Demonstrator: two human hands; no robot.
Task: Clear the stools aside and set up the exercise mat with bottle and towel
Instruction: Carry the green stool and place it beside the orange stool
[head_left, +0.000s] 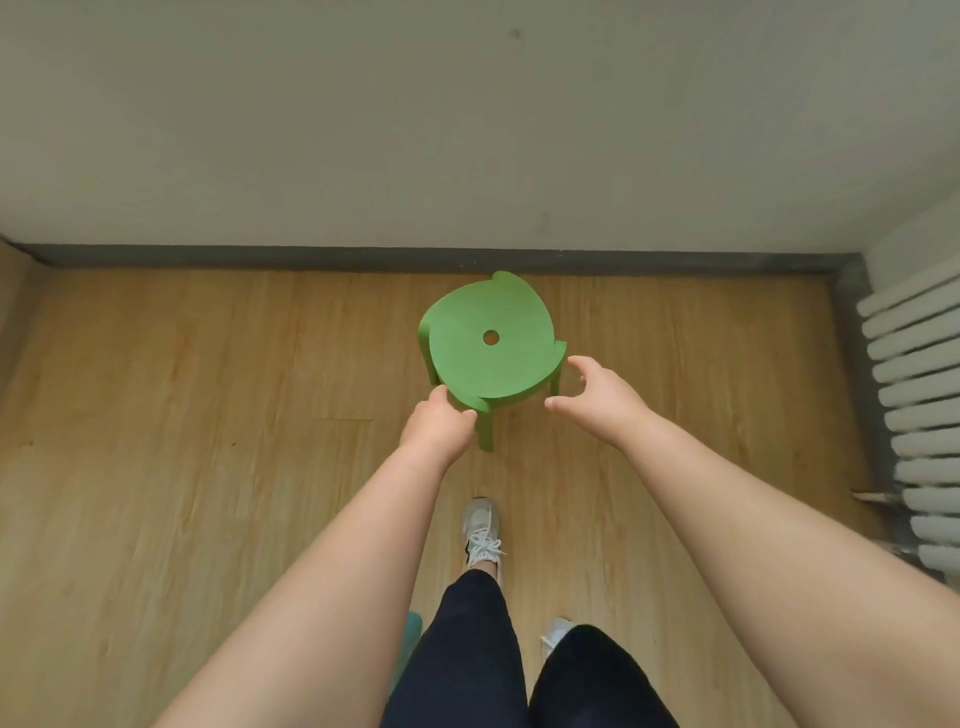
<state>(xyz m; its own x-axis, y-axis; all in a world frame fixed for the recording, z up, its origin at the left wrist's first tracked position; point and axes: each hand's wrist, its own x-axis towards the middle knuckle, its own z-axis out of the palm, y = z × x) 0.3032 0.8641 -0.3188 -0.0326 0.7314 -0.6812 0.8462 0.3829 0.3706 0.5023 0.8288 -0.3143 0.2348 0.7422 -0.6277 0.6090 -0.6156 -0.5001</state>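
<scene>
Here we are, looking down at the green stool (483, 366). It stands upright on the wooden floor (208, 415), close to the floor's far edge, where a dark baseboard (260, 255) runs under the pale wall (467, 130). The round seat has a small hole in its middle, and its legs are planted on the boards.

Both bare arms reach forward. The left hand (441, 421) is at the near-left rim of the seat, its knuckles against the edge and the thumb lying just beside the nearest leg (485, 431). The fingers are hidden behind the hand, so I cannot tell whether it grasps the rim or only touches it.

The right hand (597, 392) sits just off the seat's right rim. Thumb and fingers are spread in a loose curve around empty air, released and holding nothing, with a sliver of floor showing between hand and stool.

A white radiator (924, 395) lines the floor's right edge. Nearer the camera are two legs in dark trousers and white laced shoes (483, 530), one foot ahead of the other. Something teal (413, 631) peeks out beside the left arm, mostly hidden.
</scene>
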